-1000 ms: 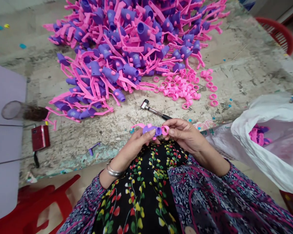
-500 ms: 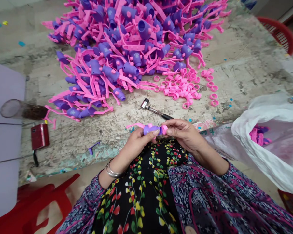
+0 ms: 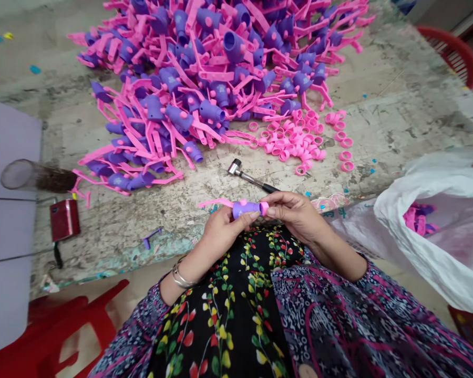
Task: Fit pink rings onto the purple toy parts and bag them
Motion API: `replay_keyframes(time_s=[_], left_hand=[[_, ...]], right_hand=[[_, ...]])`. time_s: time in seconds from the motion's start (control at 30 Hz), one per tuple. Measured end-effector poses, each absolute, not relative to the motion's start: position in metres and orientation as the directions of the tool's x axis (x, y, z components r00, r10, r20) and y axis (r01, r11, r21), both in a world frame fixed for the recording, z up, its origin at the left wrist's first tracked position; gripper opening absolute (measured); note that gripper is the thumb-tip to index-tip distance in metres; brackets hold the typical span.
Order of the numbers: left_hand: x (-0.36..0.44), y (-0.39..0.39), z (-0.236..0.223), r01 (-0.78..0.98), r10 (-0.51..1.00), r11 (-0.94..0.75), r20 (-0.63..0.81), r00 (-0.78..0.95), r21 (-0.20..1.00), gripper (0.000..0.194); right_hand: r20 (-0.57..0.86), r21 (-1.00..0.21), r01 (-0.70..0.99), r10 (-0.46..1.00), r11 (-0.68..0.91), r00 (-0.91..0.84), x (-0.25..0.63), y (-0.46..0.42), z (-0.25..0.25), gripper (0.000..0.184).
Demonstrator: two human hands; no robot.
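Note:
My left hand [image 3: 222,231] is closed round a purple plastic doll torso [image 3: 245,209] with pink limbs, one of which sticks out to the left. Between the thumb and fingers of my right hand [image 3: 295,212] is a pink plastic ring [image 3: 264,208], held at the torso's open right end. Ring and torso touch; how far the ring sits over the end I cannot tell. Just beyond my hands lies a small hammer [image 3: 252,178] with a black grip. Farther back are a heap of loose pink rings [image 3: 289,137] and a large pile of purple-and-pink torsos [image 3: 181,116].
A white sack [image 3: 396,210] with similar pieces inside stands at the right. On the left of the worn table [image 3: 205,178] are a tipped glass [image 3: 19,174], a dark red box [image 3: 64,220] and a small purple piece [image 3: 152,238]. Red stools [image 3: 96,320] stand below.
The pink ring has come closer against the torso's end, and the torso has turned slightly with its limb reaching farther left. Both hands stay in nearly the same place.

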State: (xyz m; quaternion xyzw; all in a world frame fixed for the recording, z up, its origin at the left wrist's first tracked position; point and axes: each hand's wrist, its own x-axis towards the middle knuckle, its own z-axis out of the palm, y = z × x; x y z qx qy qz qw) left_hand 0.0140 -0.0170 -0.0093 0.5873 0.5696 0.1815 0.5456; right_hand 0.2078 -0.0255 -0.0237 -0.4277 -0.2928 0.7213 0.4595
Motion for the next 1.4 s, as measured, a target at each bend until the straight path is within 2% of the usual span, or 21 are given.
replay_keyframes(time_s=[0.3,0.5,0.77,0.97,1.07,1.17,1.23,1.33,1.4], left_hand=[[0.013,-0.021,-0.019,0.517,0.910,0.178,-0.341,0.238,0.837,0.041],[0.014,-0.022,-0.014,0.673,0.943,0.113,-0.293,0.160,0.731,0.046],[0.018,-0.025,-0.002,0.774,0.953,0.090,-0.280,0.116,0.627,0.048],[0.023,-0.025,0.004,0.889,0.956,0.070,-0.286,0.070,0.453,0.052],[0.023,-0.025,0.004,0.913,0.965,0.056,-0.257,0.054,0.403,0.056],[0.021,-0.023,-0.001,0.890,0.967,0.062,-0.249,0.060,0.452,0.057],[0.018,-0.020,-0.008,0.815,0.960,0.088,-0.267,0.084,0.572,0.055],[0.016,-0.017,-0.019,0.522,0.923,0.195,-0.335,0.188,0.830,0.047],[0.016,-0.016,-0.022,0.300,0.890,0.278,-0.362,0.276,0.913,0.044]], right_hand=[[-0.363,-0.819,-0.391,0.906,-0.421,-0.216,0.209,-0.025,-0.026,0.024],[-0.370,-0.815,-0.390,0.902,-0.429,-0.221,0.207,-0.025,-0.028,0.025],[-0.387,-0.805,-0.403,0.900,-0.435,-0.200,0.205,-0.027,-0.034,0.027],[-0.424,-0.782,-0.432,0.891,-0.449,-0.159,0.199,-0.025,-0.035,0.030],[-0.431,-0.787,-0.434,0.894,-0.439,-0.124,0.195,-0.023,-0.036,0.032],[-0.390,-0.828,-0.399,0.916,-0.394,-0.095,0.193,-0.021,-0.035,0.032],[-0.338,-0.869,-0.359,0.938,-0.341,-0.074,0.193,-0.021,-0.033,0.031],[-0.265,-0.921,-0.280,0.963,-0.270,-0.055,0.192,-0.023,-0.026,0.032],[-0.221,-0.947,-0.229,0.974,-0.226,-0.050,0.191,-0.027,-0.022,0.034]])
